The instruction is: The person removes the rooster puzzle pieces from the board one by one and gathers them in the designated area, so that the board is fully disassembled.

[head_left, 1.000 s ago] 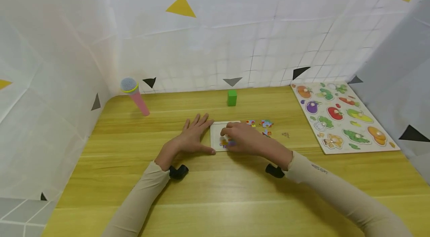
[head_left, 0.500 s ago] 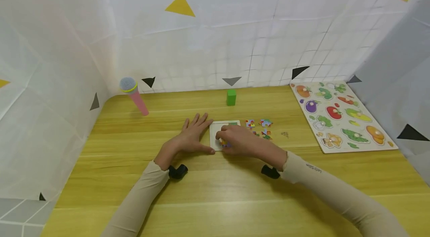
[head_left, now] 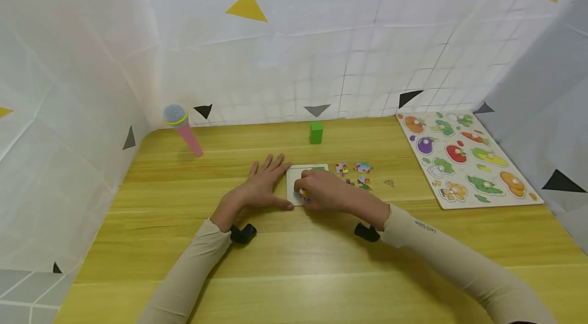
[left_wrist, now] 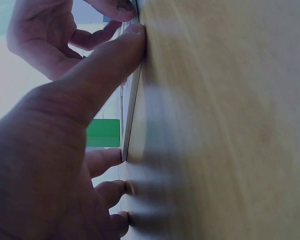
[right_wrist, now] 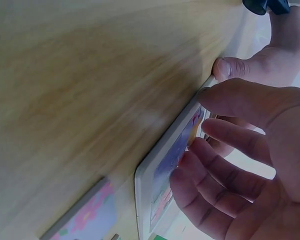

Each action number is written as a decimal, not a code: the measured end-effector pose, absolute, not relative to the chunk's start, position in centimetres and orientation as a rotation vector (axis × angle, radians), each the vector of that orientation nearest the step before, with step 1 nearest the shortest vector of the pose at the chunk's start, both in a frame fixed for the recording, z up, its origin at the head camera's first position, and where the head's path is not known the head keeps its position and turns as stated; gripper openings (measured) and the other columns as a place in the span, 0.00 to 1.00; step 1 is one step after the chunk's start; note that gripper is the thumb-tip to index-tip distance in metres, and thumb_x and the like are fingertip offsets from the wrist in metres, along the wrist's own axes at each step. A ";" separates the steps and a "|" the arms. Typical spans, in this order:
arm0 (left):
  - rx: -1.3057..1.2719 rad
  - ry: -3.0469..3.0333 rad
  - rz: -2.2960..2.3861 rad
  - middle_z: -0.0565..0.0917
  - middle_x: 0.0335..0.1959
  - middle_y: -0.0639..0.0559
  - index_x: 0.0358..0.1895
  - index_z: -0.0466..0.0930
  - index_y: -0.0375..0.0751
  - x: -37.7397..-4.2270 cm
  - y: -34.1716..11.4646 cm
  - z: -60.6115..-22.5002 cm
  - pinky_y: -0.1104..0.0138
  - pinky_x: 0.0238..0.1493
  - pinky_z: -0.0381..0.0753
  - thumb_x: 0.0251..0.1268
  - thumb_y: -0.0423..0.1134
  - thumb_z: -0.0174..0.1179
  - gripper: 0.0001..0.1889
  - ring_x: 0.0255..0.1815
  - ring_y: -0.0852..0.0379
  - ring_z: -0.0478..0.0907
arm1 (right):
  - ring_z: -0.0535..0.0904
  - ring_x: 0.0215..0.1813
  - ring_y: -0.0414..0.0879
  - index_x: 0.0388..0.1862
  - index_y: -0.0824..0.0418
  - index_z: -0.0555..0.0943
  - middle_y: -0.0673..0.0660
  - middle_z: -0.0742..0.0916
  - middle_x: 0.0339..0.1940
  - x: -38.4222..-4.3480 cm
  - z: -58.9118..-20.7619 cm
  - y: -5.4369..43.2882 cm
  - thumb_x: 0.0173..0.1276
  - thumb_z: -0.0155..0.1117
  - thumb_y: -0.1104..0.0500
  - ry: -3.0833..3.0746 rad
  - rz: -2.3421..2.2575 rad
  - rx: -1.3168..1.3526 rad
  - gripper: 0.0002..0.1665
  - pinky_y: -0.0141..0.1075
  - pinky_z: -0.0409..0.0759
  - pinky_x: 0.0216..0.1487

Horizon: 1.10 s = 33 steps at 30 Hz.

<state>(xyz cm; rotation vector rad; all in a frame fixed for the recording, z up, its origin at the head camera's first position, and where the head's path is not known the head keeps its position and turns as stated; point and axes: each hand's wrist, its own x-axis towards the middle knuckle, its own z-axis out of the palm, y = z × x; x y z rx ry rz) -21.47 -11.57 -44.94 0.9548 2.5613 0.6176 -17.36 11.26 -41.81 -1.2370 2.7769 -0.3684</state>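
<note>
A small white puzzle tray (head_left: 295, 175) lies flat on the table between both hands. My left hand (head_left: 261, 190) spreads its fingers at the tray's left side; in the left wrist view its thumb (left_wrist: 117, 57) touches the tray's edge and fingertips rest on the table. Over the tray, my right hand (head_left: 323, 190) has curled fingers and thumb pinching a colourful jigsaw piece (head_left: 305, 194) at the tray's lower part. The fingers partly hide that piece. In the right wrist view, picture pieces (right_wrist: 172, 157) lie inside the tray beneath my right fingers (right_wrist: 190, 185).
Several loose jigsaw pieces (head_left: 364, 167) lie right of the tray, near a small brownish item (head_left: 389, 183). A green block (head_left: 316, 133) stands behind it. A pink toy microphone (head_left: 188, 135) is at back left; a vegetable peg board (head_left: 464, 160) lies at right.
My right hand has shifted slightly left over the tray with the jigsaw piece, uncovering more loose pieces at the right. My left hand has stayed in place.
</note>
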 end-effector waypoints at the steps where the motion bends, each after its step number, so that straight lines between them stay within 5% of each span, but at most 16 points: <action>1: 0.954 2.560 0.619 0.38 0.82 0.46 0.82 0.46 0.49 -21.5 -11.6 -44.9 0.41 0.73 0.25 0.51 0.68 0.70 0.60 0.81 0.43 0.27 | 0.77 0.34 0.44 0.43 0.59 0.86 0.52 0.82 0.35 -17.4 -41.8 11.3 0.56 0.74 0.62 2.776 -0.371 -1.233 0.14 0.39 0.78 0.37; 33: 0.935 2.551 0.604 0.36 0.82 0.48 0.82 0.45 0.50 -21.5 -11.6 -44.9 0.42 0.73 0.25 0.51 0.70 0.69 0.61 0.81 0.45 0.26 | 0.76 0.34 0.44 0.35 0.58 0.83 0.52 0.80 0.34 -16.8 -42.1 11.4 0.56 0.78 0.61 2.862 -0.474 -1.198 0.11 0.37 0.78 0.37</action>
